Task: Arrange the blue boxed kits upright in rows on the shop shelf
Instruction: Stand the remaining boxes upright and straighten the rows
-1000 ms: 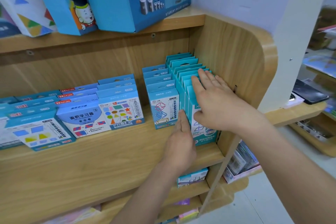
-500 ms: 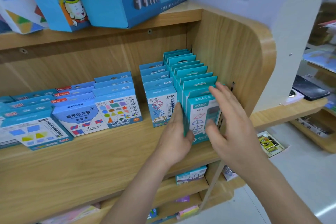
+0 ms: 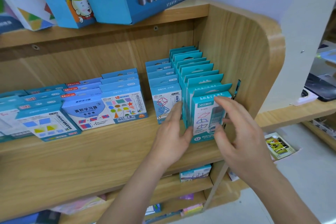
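Squaring up looks like the step in hand. Left of centre, the flat wooden shelf [image 3: 76,162] carries glossy card boxes leaning back. At centre the left hand [image 3: 171,138], fingers straight and together, lies flat against the side of the teal row [image 3: 197,71], which stands upright by the side panel [image 3: 241,56]. Right of it, the right hand [image 3: 236,132] hovers with fingers spread before the front box [image 3: 203,120], gripping nothing. Next probably comes a light push to bring it flush.
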